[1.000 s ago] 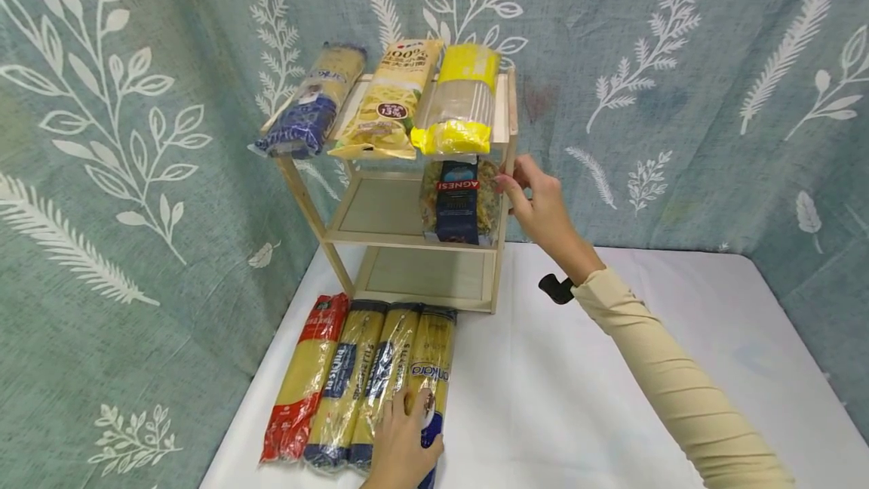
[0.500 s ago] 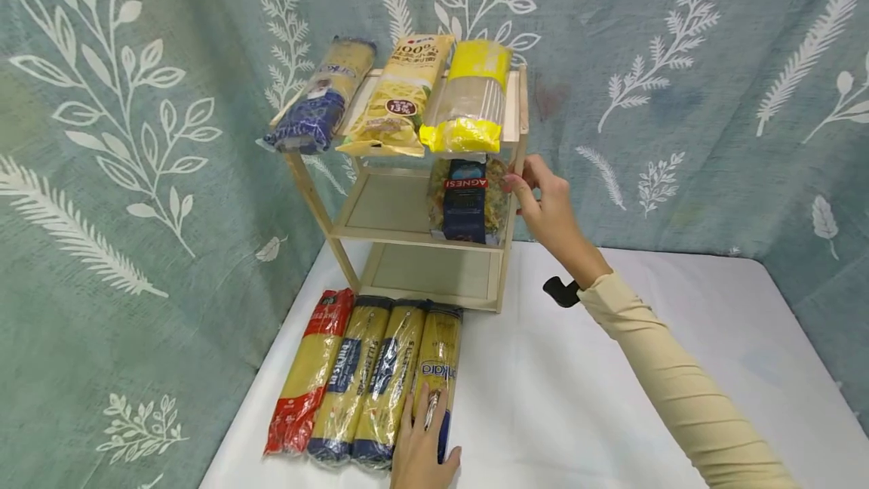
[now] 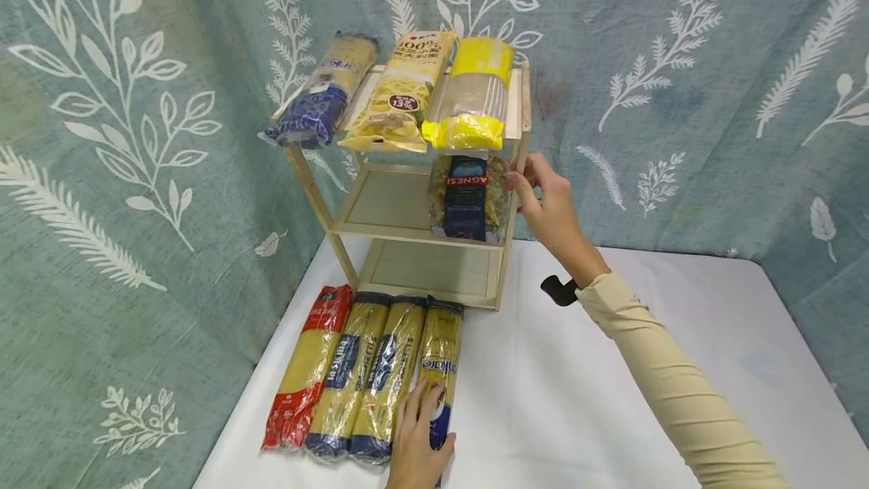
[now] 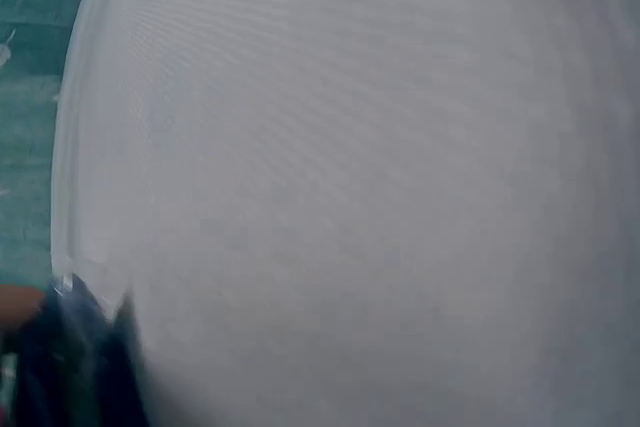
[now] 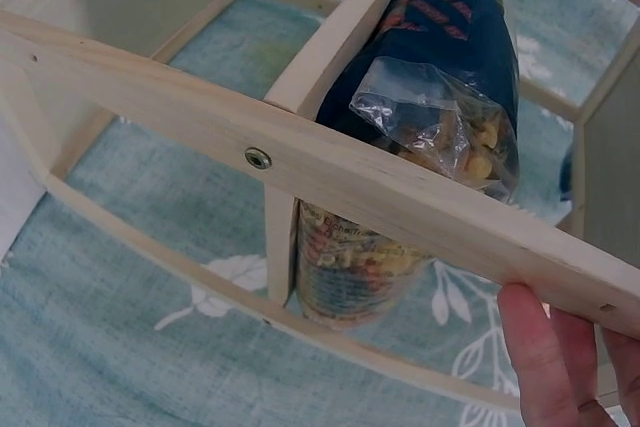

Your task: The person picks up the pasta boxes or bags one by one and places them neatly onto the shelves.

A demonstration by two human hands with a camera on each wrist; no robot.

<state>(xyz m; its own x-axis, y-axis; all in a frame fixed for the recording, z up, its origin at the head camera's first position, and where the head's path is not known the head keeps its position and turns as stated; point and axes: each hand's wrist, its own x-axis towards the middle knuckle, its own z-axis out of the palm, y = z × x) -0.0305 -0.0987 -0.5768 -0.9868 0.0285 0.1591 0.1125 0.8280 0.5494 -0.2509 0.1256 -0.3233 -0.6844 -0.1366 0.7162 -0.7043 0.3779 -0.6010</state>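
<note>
My left hand point(image 3: 419, 436) lies over the lower part of the rightmost spaghetti pack point(image 3: 441, 338), fingers on it and thumb along its right side. The left wrist view catches only the dark blue pack end point(image 4: 70, 367) at its lower left. My right hand point(image 3: 546, 198) holds the right front post of a wooden shelf point(image 3: 512, 225), thumb toward the front. In the right wrist view, fingers point(image 5: 530, 347) touch the post's edge. Just inside that post, a pasta bag point(image 3: 467, 198) with a dark blue label stands on the middle tier.
Three pasta packs, blue point(image 3: 315, 100), cream point(image 3: 400, 93) and yellow point(image 3: 475, 89), lie across the top tier. Left of my left hand, a red pack point(image 3: 305, 368) and two spaghetti packs point(image 3: 346, 376) lie on the white table point(image 3: 611, 398). A black object point(image 3: 559, 290) shows beside my right wrist.
My left hand has shifted slightly along the rightmost spaghetti pack, its fingers straightening and then bending over it again. My right hand stays on the post. The head view has shifted a little.
</note>
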